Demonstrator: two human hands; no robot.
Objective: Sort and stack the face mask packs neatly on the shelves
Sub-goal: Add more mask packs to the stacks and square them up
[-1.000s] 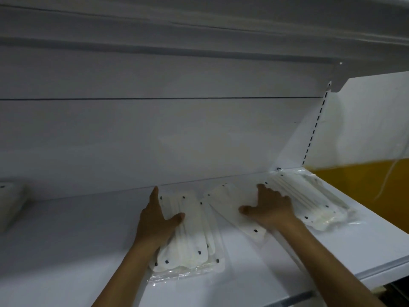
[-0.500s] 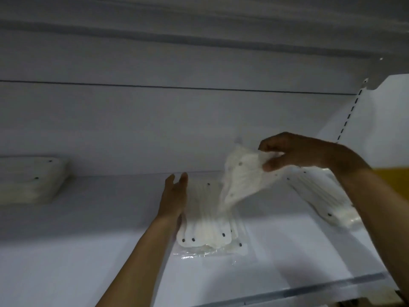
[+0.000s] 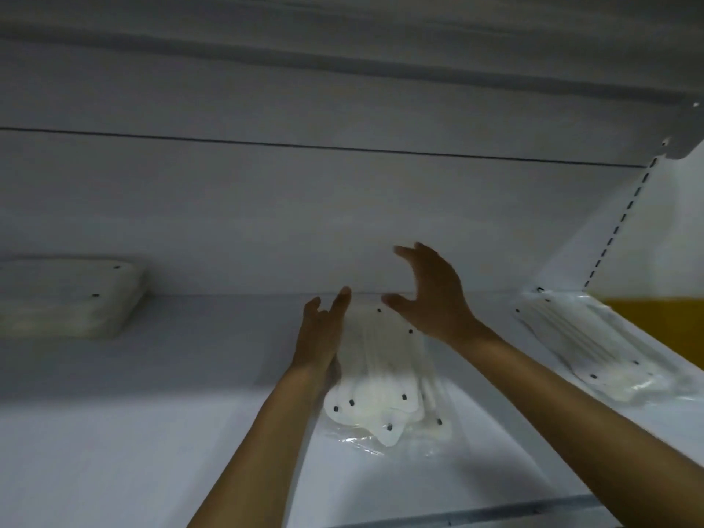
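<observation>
A stack of white face mask packs (image 3: 381, 379) in clear wrap lies in the middle of the white shelf (image 3: 152, 432). My left hand (image 3: 322, 337) rests flat against the stack's left side, fingers straight. My right hand (image 3: 430, 295) hovers just above the stack's far end, fingers spread and empty. A second pile of mask packs (image 3: 594, 344) lies at the shelf's right end. A third pile of packs (image 3: 68, 299) sits at the far left against the back wall.
The shelf's back panel (image 3: 266, 222) rises right behind the piles, and another shelf (image 3: 343, 51) hangs overhead. A slotted upright (image 3: 624, 215) marks the right corner. A yellow surface (image 3: 659, 329) shows beyond the right edge.
My right hand lifted a pack from the right, carried it left and laid it on the middle stack, then let go. My left hand stayed beside the stack.
</observation>
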